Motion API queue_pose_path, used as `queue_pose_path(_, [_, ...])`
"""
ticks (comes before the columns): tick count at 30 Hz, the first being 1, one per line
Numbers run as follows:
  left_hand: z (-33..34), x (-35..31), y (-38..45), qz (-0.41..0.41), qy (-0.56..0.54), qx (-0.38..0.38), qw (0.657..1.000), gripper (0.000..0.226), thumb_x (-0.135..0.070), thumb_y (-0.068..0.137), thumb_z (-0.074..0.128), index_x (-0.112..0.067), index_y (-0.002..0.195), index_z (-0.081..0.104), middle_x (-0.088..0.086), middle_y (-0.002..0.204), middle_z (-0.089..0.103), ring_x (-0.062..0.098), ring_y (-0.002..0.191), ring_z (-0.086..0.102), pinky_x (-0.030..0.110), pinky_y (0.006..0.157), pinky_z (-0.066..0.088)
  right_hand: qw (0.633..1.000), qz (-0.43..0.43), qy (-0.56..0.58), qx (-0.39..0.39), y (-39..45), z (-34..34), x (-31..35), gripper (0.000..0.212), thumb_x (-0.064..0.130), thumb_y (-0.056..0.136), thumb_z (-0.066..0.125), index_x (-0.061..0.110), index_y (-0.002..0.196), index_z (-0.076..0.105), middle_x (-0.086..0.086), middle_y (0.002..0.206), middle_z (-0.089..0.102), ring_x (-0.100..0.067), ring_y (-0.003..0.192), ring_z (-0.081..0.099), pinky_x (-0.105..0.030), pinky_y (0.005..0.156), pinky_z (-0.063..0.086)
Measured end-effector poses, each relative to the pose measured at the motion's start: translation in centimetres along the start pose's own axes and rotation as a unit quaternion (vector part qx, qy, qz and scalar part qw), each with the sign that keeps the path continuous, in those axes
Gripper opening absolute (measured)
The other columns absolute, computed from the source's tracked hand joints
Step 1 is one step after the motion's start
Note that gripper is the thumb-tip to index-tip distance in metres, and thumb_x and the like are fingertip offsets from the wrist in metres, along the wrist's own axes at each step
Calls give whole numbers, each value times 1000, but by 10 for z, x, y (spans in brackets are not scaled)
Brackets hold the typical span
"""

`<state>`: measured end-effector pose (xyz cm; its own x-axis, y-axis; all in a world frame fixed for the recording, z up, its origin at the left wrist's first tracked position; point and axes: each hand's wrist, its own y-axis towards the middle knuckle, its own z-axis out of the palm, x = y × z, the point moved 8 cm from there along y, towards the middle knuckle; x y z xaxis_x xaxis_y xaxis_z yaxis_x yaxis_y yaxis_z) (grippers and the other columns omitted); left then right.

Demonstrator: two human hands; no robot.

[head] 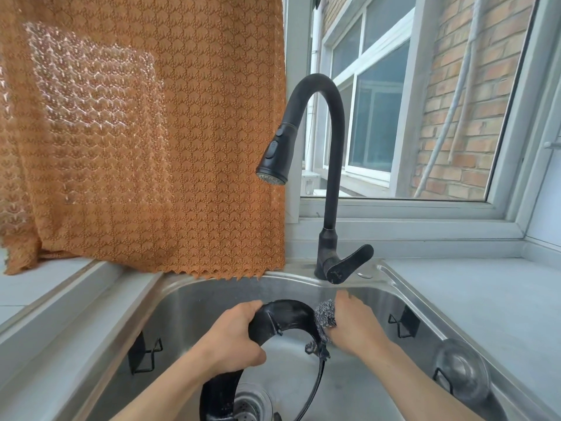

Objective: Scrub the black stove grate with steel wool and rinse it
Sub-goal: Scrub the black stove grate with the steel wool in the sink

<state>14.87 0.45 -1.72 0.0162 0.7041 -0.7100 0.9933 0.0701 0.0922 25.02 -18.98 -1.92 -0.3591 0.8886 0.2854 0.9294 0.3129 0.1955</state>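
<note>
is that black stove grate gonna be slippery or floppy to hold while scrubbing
Probably stiff: the stove grate keeps its ring shape though the left hand grips only one side. Likely slippery, since its surface shines wet. It looks like solid metal, so probably heavy for its size; the right hand pressing steel wool could twist it.

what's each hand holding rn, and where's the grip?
Left hand grips the black stove grate by the upper left of its ring. Right hand pinches the steel wool, pressed on the ring's upper right.
</note>
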Motion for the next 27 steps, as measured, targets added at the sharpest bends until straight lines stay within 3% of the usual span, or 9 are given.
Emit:
queue_pose_path(3, [0, 1, 0, -3, -7, 4, 1000, 39, -8, 57, 68, -19, 94, 61, -3, 70, 50, 12, 57, 47, 26, 54, 39, 999, 15, -25, 28, 0, 7, -7, 43, 26, 90, 68, 5, 120, 46, -12, 119, 63, -32, 110, 64, -31, 75, 43])
queue_pose_path(6, [-1, 2, 1, 0, 6, -1, 1000, 38, -9, 57, 68, -16, 94, 60, -4, 70, 49, 12, 58, 46, 26, 55, 38, 1000, -3, -5, 12, -1, -2, 0, 45, 30, 88, 70, 10, 121, 47, -8, 119, 62, -30, 111, 63, -32, 80, 45])
queue_pose_path(11, [-1, 0, 0, 7, 24, -8, 1000, 34, -10, 58, 68, -12, 90, 56, -5, 69, 50, 13, 57, 45, 26, 54, 36, 978, -78, 178, -69, -14, -34, 34, 38, 34, 79, 77, 27, 104, 49, 8, 100, 60, -13, 89, 61, -27, 73, 48])
queue_pose_path(14, [1, -3, 0, 15, 38, -6, 999, 36, -12, 58, 69, -9, 90, 53, -4, 71, 51, 14, 59, 45, 27, 53, 34, 961, -126, 236, -71, -24, -33, 59, 39, 35, 74, 79, 33, 96, 47, 11, 92, 59, -6, 82, 59, -26, 70, 49])
queue_pose_path(19, [1, -4, -1, 16, 36, -3, 999, 38, -12, 60, 70, -13, 95, 56, -5, 73, 54, 14, 60, 47, 27, 54, 37, 964, -157, 187, -101, -28, -34, 71, 43, 44, 79, 76, 37, 102, 41, 17, 105, 51, -11, 89, 58, -37, 78, 51])
queue_pose_path(22, [1, -2, -2, 4, 25, 3, 1000, 37, -10, 61, 70, -14, 96, 57, -4, 72, 52, 13, 58, 48, 26, 54, 39, 977, -126, 142, -98, -20, -35, 52, 43, 44, 83, 76, 33, 105, 40, 13, 110, 50, -16, 88, 60, -37, 74, 51])
queue_pose_path(27, [-1, -2, -3, 6, 23, 8, 1000, 37, -10, 60, 69, -21, 94, 58, -7, 72, 52, 11, 58, 48, 23, 53, 41, 996, 10, 91, 19, -6, -10, -5, 45, 40, 81, 69, 23, 115, 45, 4, 107, 60, -21, 97, 61, -36, 81, 52])
